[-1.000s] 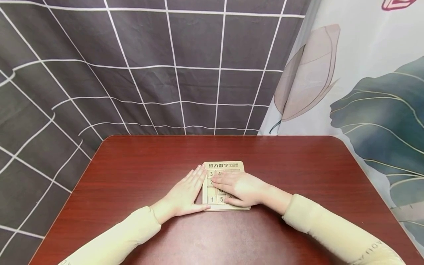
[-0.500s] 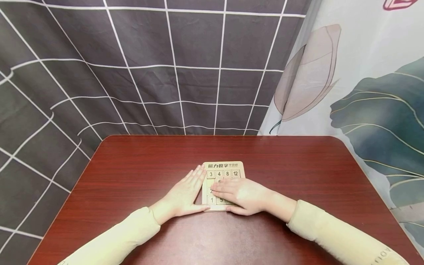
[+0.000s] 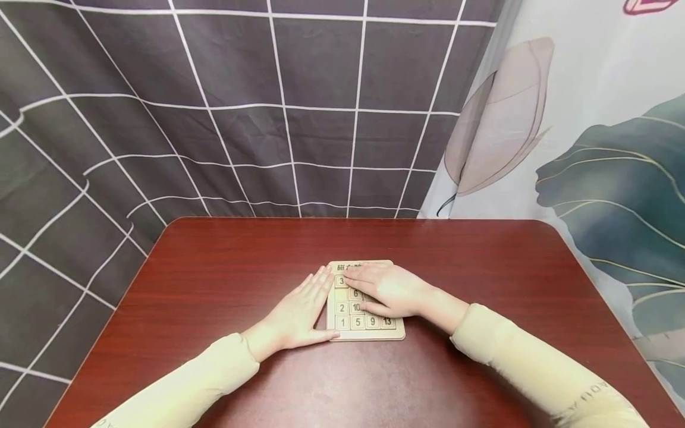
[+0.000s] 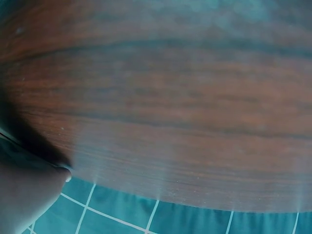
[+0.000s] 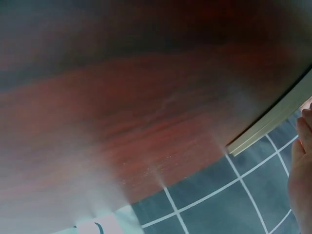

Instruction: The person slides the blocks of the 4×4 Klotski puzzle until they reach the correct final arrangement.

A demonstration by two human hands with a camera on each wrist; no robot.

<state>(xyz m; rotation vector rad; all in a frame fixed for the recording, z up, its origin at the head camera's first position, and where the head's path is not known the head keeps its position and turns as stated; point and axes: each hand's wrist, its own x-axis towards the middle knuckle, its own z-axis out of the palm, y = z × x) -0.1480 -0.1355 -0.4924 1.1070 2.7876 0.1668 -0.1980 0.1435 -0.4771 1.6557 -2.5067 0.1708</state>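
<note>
A pale sliding number puzzle point(image 3: 369, 334) lies flat on the table, with dark Chinese lettering along its far border. Tiles such as 3, 6, 2, 10, 1, 5, 9 and 13 show, and a bare slot sits between the 3 and the 2. My left hand point(image 3: 297, 312) lies along the puzzle's left side, fingers straight, thumb at the near left corner. Over the upper right tiles lies my right hand point(image 3: 393, 289), its fingers extended and fingertips at the top row beside the 3; it hides the tiles beneath. The right wrist view catches the puzzle's side edge point(image 5: 273, 119).
The reddish-brown wooden table point(image 3: 241, 249) has a rounded far edge. Behind it hangs a dark curtain with a white grid point(image 3: 321, 137), and at right a pale curtain with leaf prints point(image 3: 497, 119).
The 2 tile slid one slot toward me between the first two frames, leaving the slot above it bare. My right hand then moved away from me to the top row. The left hand stayed put.
</note>
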